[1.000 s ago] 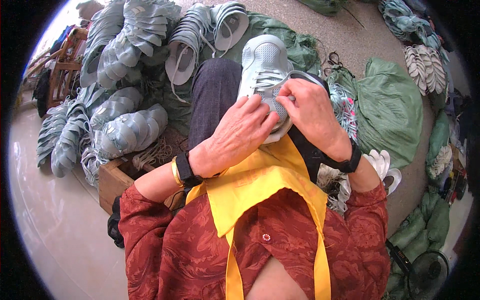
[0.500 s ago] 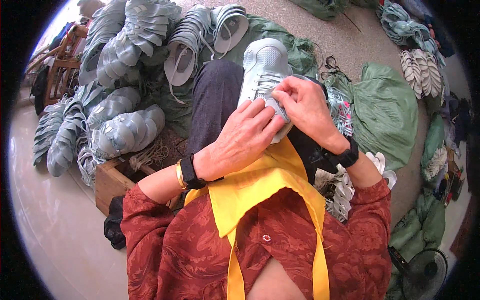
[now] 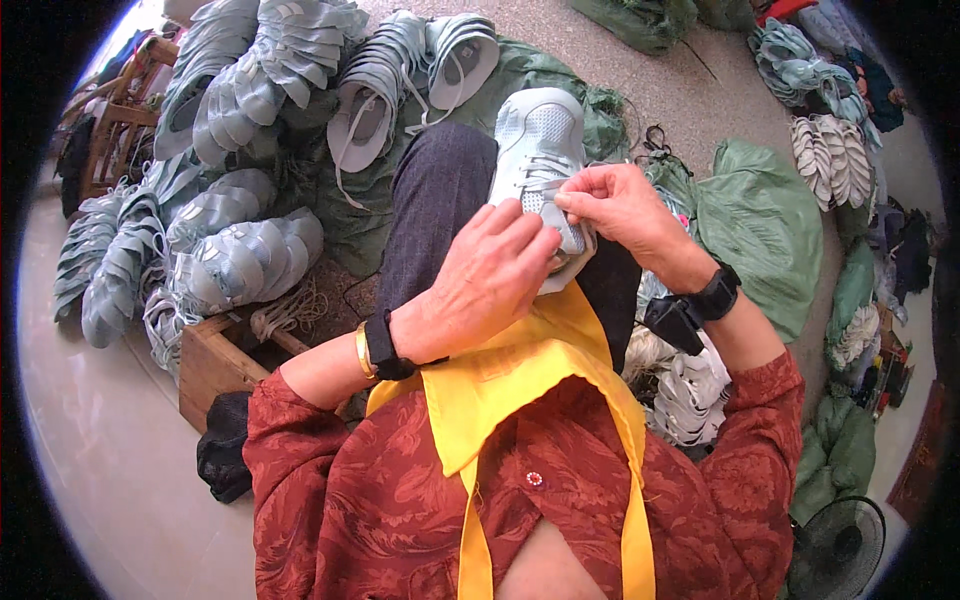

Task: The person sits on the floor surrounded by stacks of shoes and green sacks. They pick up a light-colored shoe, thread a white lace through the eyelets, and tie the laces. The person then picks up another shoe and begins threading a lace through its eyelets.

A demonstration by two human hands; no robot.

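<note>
Shoe upper (image 3: pixel 537 150), pale blue-grey, rests toe-away on the person's lap, where the left hand (image 3: pixel 480 285) clamps its heel end steady so the right hand (image 3: pixel 622 208) can pinch its lace (image 3: pixel 545 186) tight.

The shoe (image 3: pixel 540 160) lies on the person's lap at centre, toe toward twelve o'clock. The left hand (image 3: pixel 490 285) sits at its seven o'clock, on the heel end; the right hand (image 3: pixel 620 210) at its four — fingertips on the laces. Stacked shoe uppers (image 3: pixel 250 90) fill ten to eleven o'clock, a wooden crate (image 3: pixel 215 365) lies at eight, a sack (image 3: pixel 765 225) at three, a fan (image 3: pixel 835 545) at five.
</note>
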